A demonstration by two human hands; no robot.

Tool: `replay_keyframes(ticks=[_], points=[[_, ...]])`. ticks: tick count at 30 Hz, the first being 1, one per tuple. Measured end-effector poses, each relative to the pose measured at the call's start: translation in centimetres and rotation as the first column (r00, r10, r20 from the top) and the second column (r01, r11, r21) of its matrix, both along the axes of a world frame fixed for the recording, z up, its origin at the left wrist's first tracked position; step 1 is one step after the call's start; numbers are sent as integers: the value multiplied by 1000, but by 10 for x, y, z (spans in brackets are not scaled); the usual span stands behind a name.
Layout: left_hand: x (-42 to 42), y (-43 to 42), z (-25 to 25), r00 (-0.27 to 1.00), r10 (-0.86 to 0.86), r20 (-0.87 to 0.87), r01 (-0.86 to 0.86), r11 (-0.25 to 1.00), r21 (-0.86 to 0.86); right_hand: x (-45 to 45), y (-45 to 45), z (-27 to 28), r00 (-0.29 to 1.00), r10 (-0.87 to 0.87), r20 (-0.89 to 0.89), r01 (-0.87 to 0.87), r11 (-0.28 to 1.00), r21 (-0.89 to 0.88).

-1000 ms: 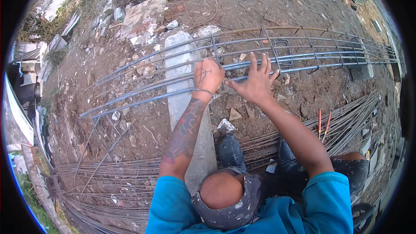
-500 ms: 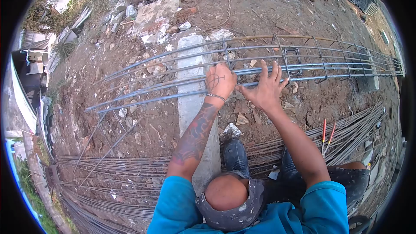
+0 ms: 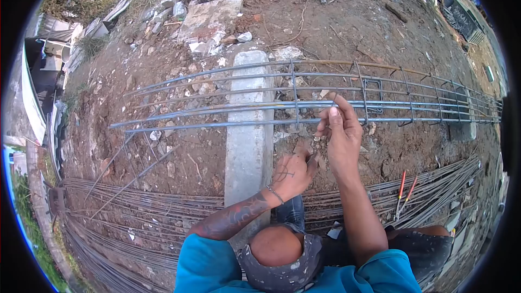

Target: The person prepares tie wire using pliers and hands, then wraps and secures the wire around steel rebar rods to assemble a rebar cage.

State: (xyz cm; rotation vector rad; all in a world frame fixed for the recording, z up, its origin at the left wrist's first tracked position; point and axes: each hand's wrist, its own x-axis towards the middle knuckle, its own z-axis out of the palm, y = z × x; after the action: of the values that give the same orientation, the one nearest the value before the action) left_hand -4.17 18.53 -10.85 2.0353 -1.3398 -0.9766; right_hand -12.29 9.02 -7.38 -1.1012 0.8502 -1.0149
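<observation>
A long cage of steel rebar (image 3: 325,104) with square stirrups (image 3: 363,88) lies across the view, resting on a concrete post (image 3: 246,157). My right hand (image 3: 343,130) is at its near bars, thumb and fingers pinched together. Whatever it holds is too thin or hidden to name. My left hand (image 3: 293,176) hovers nearer to me, right of the post and apart from the cage. Motion blurs its fingers, so whether they grip anything is unclear.
Bundles of loose rebar (image 3: 163,206) lie on the dirt near my knees. A red-handled pincer tool (image 3: 403,195) rests on the right-hand bundle. Broken concrete (image 3: 211,19) and rubble sit beyond the cage. Another block (image 3: 464,125) is under its right part.
My left hand has dropped from the bars toward me. My right hand has gone from spread fingers to a pinch at the near bars. The view has shifted slightly.
</observation>
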Motion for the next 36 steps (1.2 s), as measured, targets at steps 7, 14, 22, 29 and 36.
replay_keyframes(ticks=[7,14,22,29,36], points=[[-15,37,-12,961,-277,-9,271,934,231,-20,45,-85,966,-194,-171,222,960,169],[35,-2,22,981,-161,112,172,979,-105,-37,42,-156,1000,7,-14,1,842,540],[85,-75,9,878,-191,439,367,858,-360,-11,-8,-145,911,248,329,-393,758,520],[80,-85,-8,872,-305,383,399,896,-194,-5,-21,-163,878,385,285,-474,785,400],[84,-94,-26,938,-185,292,271,918,-289,3,-21,-142,942,322,95,-333,865,374]])
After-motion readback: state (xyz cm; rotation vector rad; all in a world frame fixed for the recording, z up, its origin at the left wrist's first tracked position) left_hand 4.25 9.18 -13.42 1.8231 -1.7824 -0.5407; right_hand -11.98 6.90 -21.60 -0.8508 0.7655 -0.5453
